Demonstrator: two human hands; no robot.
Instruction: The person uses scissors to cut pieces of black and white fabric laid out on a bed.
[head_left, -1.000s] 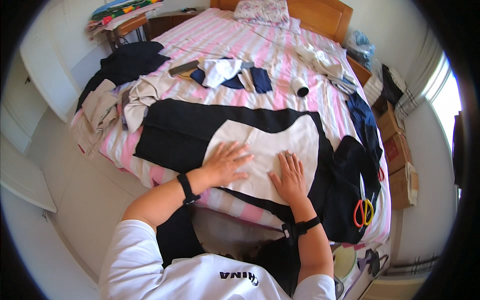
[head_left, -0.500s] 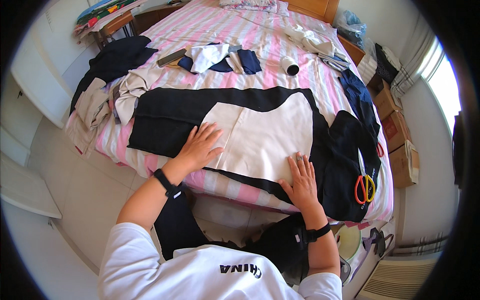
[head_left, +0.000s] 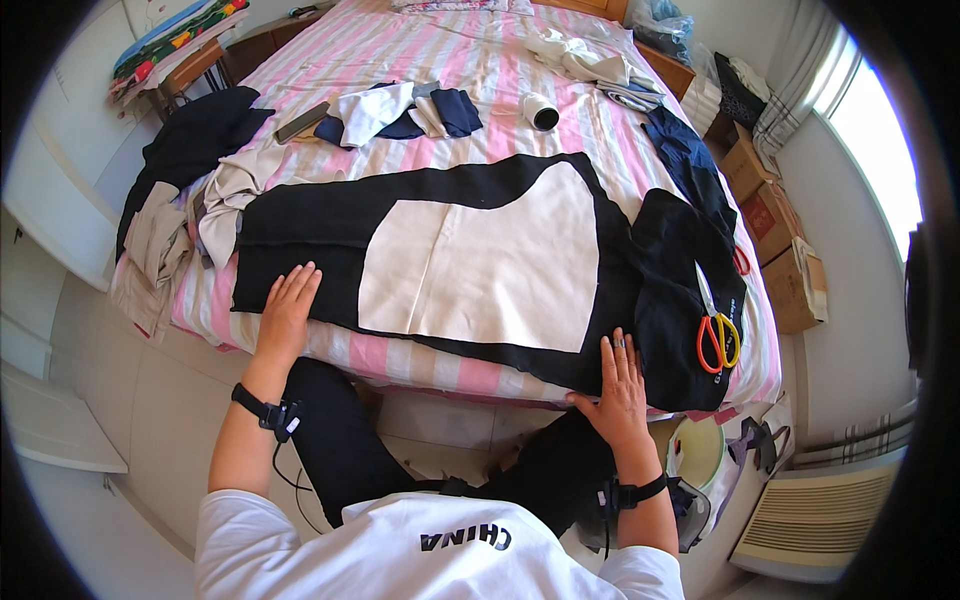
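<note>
A cream cut piece of fabric (head_left: 480,265) lies flat on a larger black cloth (head_left: 330,215) spread across the near end of the bed. My left hand (head_left: 290,305) rests with fingers stretched out on the black cloth, left of the cream piece. At the cream piece's lower right, my right hand (head_left: 621,395) lies flat on the near edge of the black cloth, fingers apart. Neither hand holds anything. To its right, scissors (head_left: 712,335) with one orange and one yellow handle lie on a second black cloth (head_left: 665,260), blades pointing away from me.
Striped bedding (head_left: 400,60) covers the bed. Folded cloths (head_left: 375,112) and a white spool-like roll (head_left: 539,110) lie beyond the black cloth. Dark and beige garments (head_left: 160,220) hang over the left edge. Cardboard boxes (head_left: 795,285) stand along the right wall.
My left hand has moved off the cream fabric, leftward onto the black cloth. My right hand has slid off the cream fabric toward the near edge. The whole view has shifted slightly.
</note>
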